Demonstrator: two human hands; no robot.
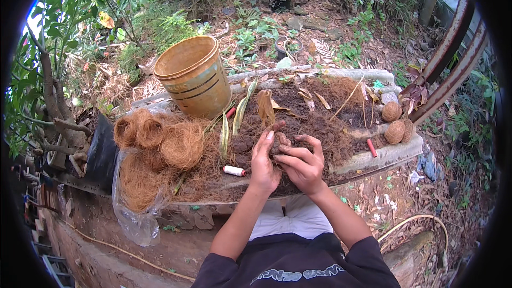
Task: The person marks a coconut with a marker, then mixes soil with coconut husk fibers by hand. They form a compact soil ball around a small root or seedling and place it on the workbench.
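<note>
Dark clump [283, 141] in hands [265, 168], dry leaf [265, 108] beyond, spool [234, 170] and bucket [201, 92] left

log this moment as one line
left hand: on dark clump | right hand: on same clump | nearby: white thread spool, yellow bucket, brown fibre

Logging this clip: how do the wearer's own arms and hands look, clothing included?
The left hand and right hand are ungloved, with dirt smudges on the fingers. No watch or bracelet shows on either wrist. Both forearms are bare below the short, dark sleeves of a dark shirt, which has pale lettering across its front.
</note>
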